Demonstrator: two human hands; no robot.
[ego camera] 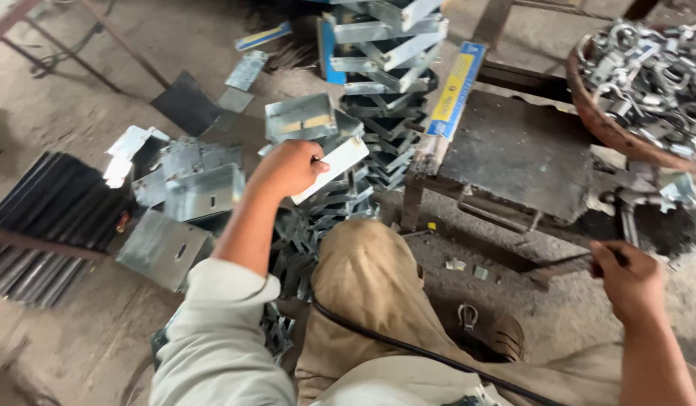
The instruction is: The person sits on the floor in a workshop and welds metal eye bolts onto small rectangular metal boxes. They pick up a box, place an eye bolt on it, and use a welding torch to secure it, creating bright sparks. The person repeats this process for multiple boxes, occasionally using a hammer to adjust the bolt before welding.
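Observation:
My left hand (286,167) is closed around a bent galvanised metal bracket (334,165), lifted just above a heap of the same brackets (318,218) on the floor. Another bracket (301,117) sits right behind my knuckles. My right hand (626,280) is at the right, fingers curled around a thin dark rod or lever (566,263) that sticks out from under a low dark metal bench (513,150). My knee in tan trousers (363,278) is between both hands.
A tall stack of nested brackets (389,45) stands behind the heap. Loose flat-sided brackets (190,188) lie to the left beside dark ribbed sheets (47,218). A round basket of metal clamps (648,75) sits at the top right. A black cable (408,346) crosses my lap.

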